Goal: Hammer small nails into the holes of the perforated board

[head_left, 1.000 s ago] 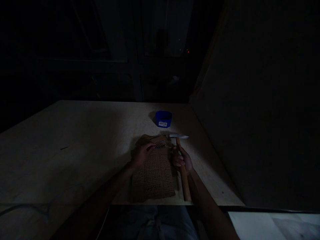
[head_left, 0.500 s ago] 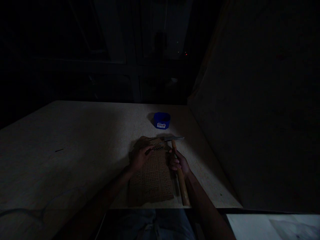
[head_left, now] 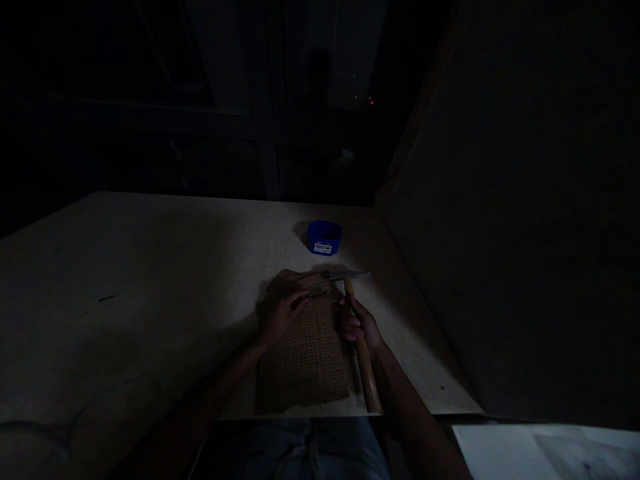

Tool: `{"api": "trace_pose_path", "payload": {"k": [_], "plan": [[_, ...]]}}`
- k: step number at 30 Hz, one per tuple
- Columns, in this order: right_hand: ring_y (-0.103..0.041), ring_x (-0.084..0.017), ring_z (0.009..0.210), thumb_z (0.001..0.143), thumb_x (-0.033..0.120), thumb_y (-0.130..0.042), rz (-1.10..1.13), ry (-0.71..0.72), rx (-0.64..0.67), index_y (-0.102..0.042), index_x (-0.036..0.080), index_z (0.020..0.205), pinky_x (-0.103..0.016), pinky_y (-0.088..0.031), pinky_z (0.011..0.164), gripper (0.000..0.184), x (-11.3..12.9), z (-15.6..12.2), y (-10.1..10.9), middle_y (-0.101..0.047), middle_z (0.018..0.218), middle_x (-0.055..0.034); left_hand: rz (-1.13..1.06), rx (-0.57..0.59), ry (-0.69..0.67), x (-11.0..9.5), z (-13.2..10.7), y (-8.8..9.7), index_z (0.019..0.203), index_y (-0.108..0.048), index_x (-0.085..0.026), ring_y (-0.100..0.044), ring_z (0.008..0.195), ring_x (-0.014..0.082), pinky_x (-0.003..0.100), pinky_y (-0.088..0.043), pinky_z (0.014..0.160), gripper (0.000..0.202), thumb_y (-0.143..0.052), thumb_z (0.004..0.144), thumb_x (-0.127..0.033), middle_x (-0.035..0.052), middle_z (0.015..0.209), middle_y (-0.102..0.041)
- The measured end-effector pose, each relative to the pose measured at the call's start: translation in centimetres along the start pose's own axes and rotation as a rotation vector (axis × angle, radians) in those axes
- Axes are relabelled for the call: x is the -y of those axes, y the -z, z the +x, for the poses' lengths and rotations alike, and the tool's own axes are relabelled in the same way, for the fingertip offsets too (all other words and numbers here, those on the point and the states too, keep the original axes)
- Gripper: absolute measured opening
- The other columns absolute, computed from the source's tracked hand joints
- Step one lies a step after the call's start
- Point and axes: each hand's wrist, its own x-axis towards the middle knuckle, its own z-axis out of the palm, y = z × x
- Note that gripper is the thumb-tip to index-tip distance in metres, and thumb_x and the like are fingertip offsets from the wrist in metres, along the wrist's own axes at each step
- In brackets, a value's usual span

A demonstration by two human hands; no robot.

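Observation:
My right hand is wrapped round the wooden handle of a hammer. The hammer's metal head hangs at the upper right edge of a brown cardboard piece covered in rows of small dark marks or holes. On the cardboard's left side rests my left hand, its thumb and fingers drawn together in a pinch. Its fingertips touch or nearly touch a short row of small dark objects near the top; they are too dim to name. Whatever the pinch holds does not show.
Beyond the cardboard stands a blue plastic container with a white label. A thin dark stick-like object lies on the pale tabletop to the left. A tall dark panel borders the table on the right. The room is very dim.
The view has shifted slightly, so the table and blue container sit a little higher. Both hands and the hammer hold almost the same position over the cardboard.

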Motion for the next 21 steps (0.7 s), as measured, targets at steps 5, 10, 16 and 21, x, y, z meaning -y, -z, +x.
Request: {"api": "trace_pose_path", "payload": {"k": [5,10,16,21], "plan": [[-0.017,-0.003,0.029,0.09,0.049,-0.072,-0.045,0.022,-0.003,-0.062,0.019,0.096,-0.014,-0.025,0.031,0.032,0.1,-0.5,-0.9,-0.037,0.044,0.0152,-0.051,0.002,0.004,0.6,0.0,-0.6,0.112,-0.076,-0.029,-0.073,0.105,0.0222,0.038,-0.056,0.098,0.025,-0.062,0.092,-0.028,0.0029,0.113,-0.078],[-0.013,-0.003,0.031,0.091,0.049,-0.072,-0.076,0.034,-0.026,-0.063,0.019,0.098,-0.014,-0.028,0.031,0.031,0.1,-0.7,-1.4,-0.039,0.043,0.0146,-0.12,0.005,0.031,0.8,0.0,-0.6,0.116,-0.074,-0.027,-0.073,0.102,0.0211,0.037,-0.057,0.097,0.028,-0.063,0.09,-0.026,0.0022,0.109,-0.079],[-0.013,-0.002,0.03,0.087,0.053,-0.075,-0.154,0.07,-0.077,-0.062,0.019,0.097,-0.014,-0.027,0.029,0.037,0.0,-0.8,-1.5,-0.039,0.043,0.0152,-0.153,-0.02,0.04,1.0,0.1,-0.9,0.118,-0.072,-0.025,-0.074,0.096,0.0214,0.037,-0.058,0.093,0.03,-0.066,0.089,-0.027,0.0034,0.103,-0.079],[-0.017,-0.002,0.029,0.084,0.063,-0.072,-0.273,0.118,-0.121,-0.06,0.02,0.098,-0.014,-0.027,0.029,0.047,-0.5,-1.0,-2.5,-0.039,0.043,0.0146,-0.068,-0.048,-0.004,0.5,-0.2,-0.6,0.119,-0.071,-0.025,-0.072,0.102,0.022,0.04,-0.055,0.098,0.03,-0.066,0.09,-0.022,0.0036,0.104,-0.079]]}}
